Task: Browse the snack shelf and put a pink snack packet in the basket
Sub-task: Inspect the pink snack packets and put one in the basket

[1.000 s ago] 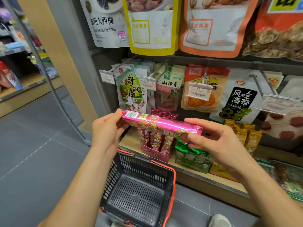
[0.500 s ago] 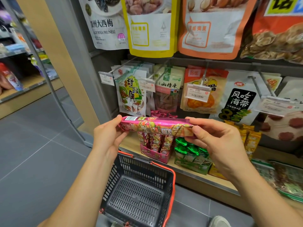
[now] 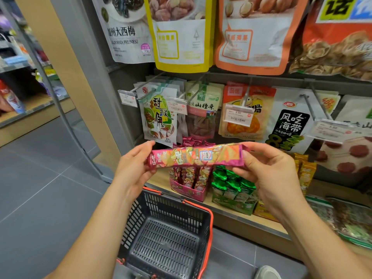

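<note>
Pink foil snack packet [image 3: 196, 157], which I judge light, crinkly and slippery, sits directly above the basket [image 3: 209, 220], my left hand [image 3: 133, 168] and right hand [image 3: 267, 170] pinching its ends.

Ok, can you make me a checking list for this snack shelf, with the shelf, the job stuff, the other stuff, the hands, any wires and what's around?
Surface: wooden shelf, with snack boxes standing on it.
Job's things: pink snack packet held level in front of the shelf; dark basket with a red rim below, packet not yet in it.
Clutter: pink display box of similar packets, green packets beside it, hanging snack bags, price tags.
Hands: left hand holds the packet's left end in its fingers; right hand pinches the right end.
Cables: nothing seen.
Surroundings: grey tiled floor, another shelf to the left, a shoe at the bottom.
</note>
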### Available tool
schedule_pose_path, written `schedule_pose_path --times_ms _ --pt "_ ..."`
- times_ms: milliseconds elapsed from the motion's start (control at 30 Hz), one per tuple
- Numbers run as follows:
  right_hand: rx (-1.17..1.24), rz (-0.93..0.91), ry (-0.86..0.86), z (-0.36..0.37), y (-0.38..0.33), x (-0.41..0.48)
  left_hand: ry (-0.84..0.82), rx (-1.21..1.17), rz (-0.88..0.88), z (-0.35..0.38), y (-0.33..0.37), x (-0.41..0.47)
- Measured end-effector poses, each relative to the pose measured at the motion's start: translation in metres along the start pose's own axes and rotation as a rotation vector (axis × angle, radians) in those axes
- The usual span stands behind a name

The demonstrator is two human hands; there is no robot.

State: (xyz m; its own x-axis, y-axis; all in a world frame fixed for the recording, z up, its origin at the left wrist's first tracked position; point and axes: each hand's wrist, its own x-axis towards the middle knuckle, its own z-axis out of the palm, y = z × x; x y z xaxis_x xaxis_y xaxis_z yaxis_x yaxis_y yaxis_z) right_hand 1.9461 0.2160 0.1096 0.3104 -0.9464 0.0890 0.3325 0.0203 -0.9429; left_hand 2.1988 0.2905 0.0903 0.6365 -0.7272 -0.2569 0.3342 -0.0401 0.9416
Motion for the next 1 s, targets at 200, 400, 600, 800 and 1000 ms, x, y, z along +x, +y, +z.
schedule_pose_path --times_ms 200,400,600,800,1000 --pt "0.127 0.108 0.099 -0.008 -0.004 0.004 -0.309 -0.008 0.106 -0.011 0.012 -0.005" --pt "-0.211 0.023 -0.111 -0.01 -0.011 0.001 -0.109 0.002 0.025 -0.011 0.011 -0.001" --pt "-0.486 -0.141 -0.178 -0.012 -0.016 -0.001 -0.003 -0.009 -0.067 -0.012 0.009 0.002" --pt "-0.481 -0.114 -0.202 -0.014 -0.014 -0.002 -0.001 -0.012 -0.058 -0.009 0.004 0.004" --pt "-0.577 -0.162 -0.144 -0.017 -0.009 0.0 -0.093 0.007 0.039 -0.006 0.004 0.0"
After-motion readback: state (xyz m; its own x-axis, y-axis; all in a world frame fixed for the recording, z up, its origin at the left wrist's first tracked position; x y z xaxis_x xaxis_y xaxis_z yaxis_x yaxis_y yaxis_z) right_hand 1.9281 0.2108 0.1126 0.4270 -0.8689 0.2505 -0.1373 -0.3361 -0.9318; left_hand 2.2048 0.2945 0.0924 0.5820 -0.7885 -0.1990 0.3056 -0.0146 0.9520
